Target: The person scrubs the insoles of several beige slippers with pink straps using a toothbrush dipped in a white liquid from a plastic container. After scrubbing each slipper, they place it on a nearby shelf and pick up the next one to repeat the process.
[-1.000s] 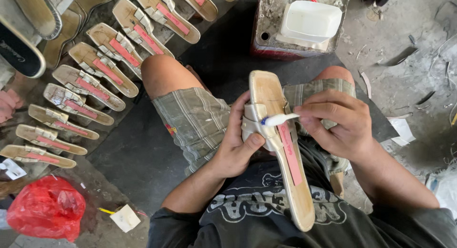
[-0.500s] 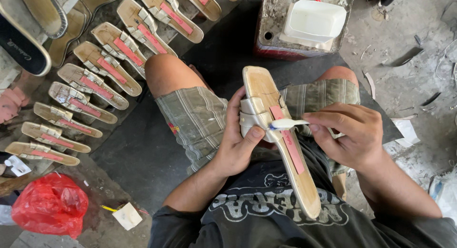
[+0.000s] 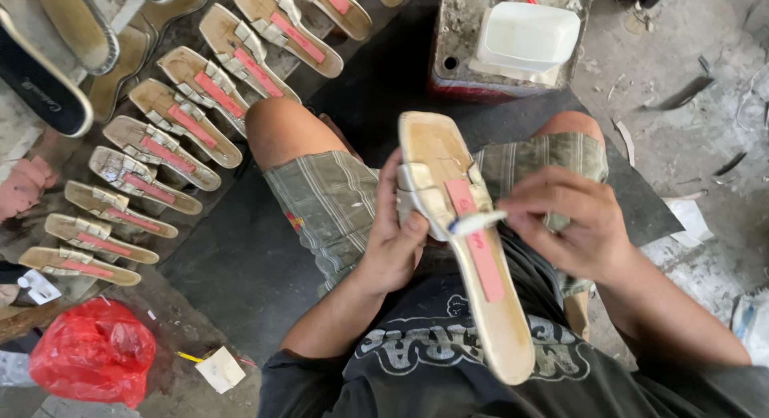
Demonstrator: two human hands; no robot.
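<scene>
My left hand grips a cream sandal by its strap, sole side tilted up over my lap. A pink strip runs down the sandal's insole. My right hand pinches a small white brush whose tip touches the sandal just below the strap. My heel end of the sandal rests against my dark shirt.
A row of several similar cream sandals with pink strips lies on the ground at the left. A white tub sits on a dirty grey-red can ahead. A red plastic bag lies at lower left. Dark sandals at upper left.
The brush tip has slid a little down and right along the sandal under the strap. My left hand keeps its grip on the sandal, which has tilted slightly.
</scene>
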